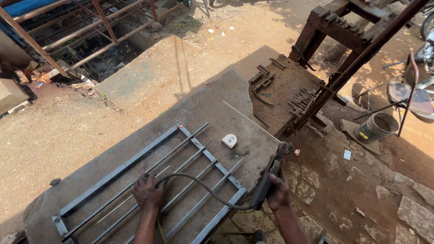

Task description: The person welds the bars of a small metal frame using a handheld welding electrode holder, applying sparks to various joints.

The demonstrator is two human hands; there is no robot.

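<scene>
A grey metal grille frame [135, 190] with several parallel bars lies flat on a large steel sheet [203, 104]. My left hand [147, 193] rests palm down on the grille's bars, fingers spread. My right hand [276, 190] grips a dark welding electrode holder [269, 177] just off the sheet's right edge, its jaws pointing up and away. A black cable [203, 185] loops from the holder across the grille toward my left hand. A white tape measure [229, 140] sits on the sheet beyond the grille.
A rusty work stand [282, 90] with small metal pieces stands to the right, with a rusty frame [352, 40] behind it. A plastic bucket [376, 127] and a chair [409, 92] are at far right. Rusty racks [77, 31] and debris lie at top left. Ground is dirt and stone slabs.
</scene>
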